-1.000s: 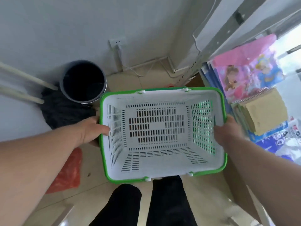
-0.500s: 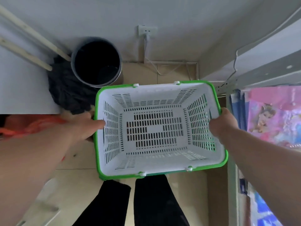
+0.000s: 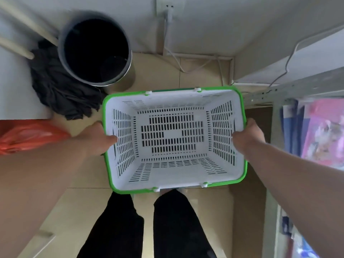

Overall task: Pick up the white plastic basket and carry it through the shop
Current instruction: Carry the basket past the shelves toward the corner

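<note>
The white plastic basket (image 3: pixel 186 99) with a green rim is held level in front of me, above the tiled floor and my dark trouser legs. It is empty. My left hand (image 3: pixel 99 139) grips its left short side, thumb hooked over the rim into the basket. My right hand (image 3: pixel 247 135) grips the right short side the same way. The fingers of both hands are hidden under the rim.
A dark round bin (image 3: pixel 95 51) stands by the wall ahead on the left, with a black mop head (image 3: pixel 59 94) beside it. An orange bag (image 3: pixel 28 136) lies at the left. Shelving with pink and blue printed goods (image 3: pixel 320 131) lines the right. A wall socket and cables (image 3: pixel 169 8) are ahead.
My view has swung left and tilted down towards the wall corner; the bin now sits nearer the top middle. Both hands keep the same grip on the basket.
</note>
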Demonstrator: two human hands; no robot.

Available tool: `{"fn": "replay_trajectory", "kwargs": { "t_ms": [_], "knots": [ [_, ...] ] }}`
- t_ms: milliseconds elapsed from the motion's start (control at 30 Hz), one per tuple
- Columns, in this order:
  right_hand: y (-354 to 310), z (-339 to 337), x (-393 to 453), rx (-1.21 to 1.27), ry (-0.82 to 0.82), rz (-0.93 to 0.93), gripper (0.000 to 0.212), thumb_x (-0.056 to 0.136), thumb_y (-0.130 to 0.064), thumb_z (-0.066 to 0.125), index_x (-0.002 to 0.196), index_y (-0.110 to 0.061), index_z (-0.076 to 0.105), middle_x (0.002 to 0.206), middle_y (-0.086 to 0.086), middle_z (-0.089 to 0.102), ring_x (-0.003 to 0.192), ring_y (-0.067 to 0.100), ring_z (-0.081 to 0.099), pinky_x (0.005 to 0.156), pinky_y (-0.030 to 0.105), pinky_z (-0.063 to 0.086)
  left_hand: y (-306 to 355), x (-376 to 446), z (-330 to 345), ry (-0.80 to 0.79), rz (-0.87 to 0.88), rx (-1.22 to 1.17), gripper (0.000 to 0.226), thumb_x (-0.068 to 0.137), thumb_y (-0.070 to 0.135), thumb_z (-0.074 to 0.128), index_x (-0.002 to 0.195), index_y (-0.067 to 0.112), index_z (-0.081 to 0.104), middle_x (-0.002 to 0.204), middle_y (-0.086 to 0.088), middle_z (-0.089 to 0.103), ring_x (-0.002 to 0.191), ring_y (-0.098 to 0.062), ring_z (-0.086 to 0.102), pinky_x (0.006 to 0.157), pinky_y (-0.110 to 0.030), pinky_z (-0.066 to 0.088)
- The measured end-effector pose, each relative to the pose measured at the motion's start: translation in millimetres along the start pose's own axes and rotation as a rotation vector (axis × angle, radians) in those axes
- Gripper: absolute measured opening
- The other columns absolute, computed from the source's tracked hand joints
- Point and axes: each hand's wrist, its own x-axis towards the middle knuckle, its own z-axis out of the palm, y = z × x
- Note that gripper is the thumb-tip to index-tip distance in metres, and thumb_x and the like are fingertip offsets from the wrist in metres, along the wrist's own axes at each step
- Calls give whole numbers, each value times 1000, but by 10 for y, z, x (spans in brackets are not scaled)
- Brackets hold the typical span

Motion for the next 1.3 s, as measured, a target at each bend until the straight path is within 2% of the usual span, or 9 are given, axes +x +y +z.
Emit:
{"fn": "replay_trajectory", "kwargs": {
  "t_ms": [200,433,567,667,733,833,967,1133,1300],
  "knots": [
    [83,499,251,-45,-56,16,32,92,-8,49,122,-19,52,99,6,65,89,33,63,77,39,50,-181,448,363,3,-19,125,50,81,47,69,116,11,64,109,-12,72,90,-32,67,75,-36,53],
    [127,552,348,-142,-24,-73,21,89,-20,58,108,-18,50,83,1,60,65,19,56,63,35,48,-73,568,371,-25,-23,222,56,85,47,72,124,10,59,111,-7,66,90,-29,60,76,-35,50],
    [134,639,469,-71,-110,32,32,90,-25,68,115,-16,50,93,5,64,82,32,64,76,41,54,-49,695,438,-54,-137,-65,35,84,37,74,115,22,68,109,-9,72,88,-29,69,67,-34,56],
    [187,788,571,143,-190,172,8,93,-20,71,93,-18,63,95,10,69,83,31,67,89,48,58,-87,815,533,-105,-212,-299,21,89,16,67,109,14,72,113,-15,74,99,-37,69,80,-40,57],
    [237,840,624,198,-200,200,16,97,-16,68,83,-20,62,86,6,66,73,25,63,86,46,57,-104,848,551,-117,-198,-353,22,91,8,65,111,9,72,116,-17,73,103,-39,69,87,-42,56],
    [259,815,602,234,-199,214,7,99,-15,68,92,-16,64,83,3,64,71,22,62,81,42,55,-79,801,504,-137,-182,-376,20,93,3,61,109,8,71,115,-18,73,100,-38,69,84,-39,56],
    [174,633,481,253,-207,261,7,97,-11,69,94,-15,64,86,5,67,72,23,64,76,40,54,71,687,272,-92,-136,-364,17,94,1,60,108,8,68,101,-13,70,78,-22,63,62,-27,45],
    [-114,98,266,217,-207,268,6,95,-12,71,94,-14,66,90,9,71,77,25,68,66,38,54,340,469,-334,-91,-112,-398,24,87,6,69,111,7,73,94,-11,73,81,-24,67,64,-29,48],
    [-466,-488,61,227,-154,243,12,90,-12,76,100,-9,70,89,11,73,79,30,71,76,42,58,586,151,-1046,-211,-105,-571,31,86,4,70,112,19,76,103,-11,82,96,-33,77,74,-40,60]
  ]
}}
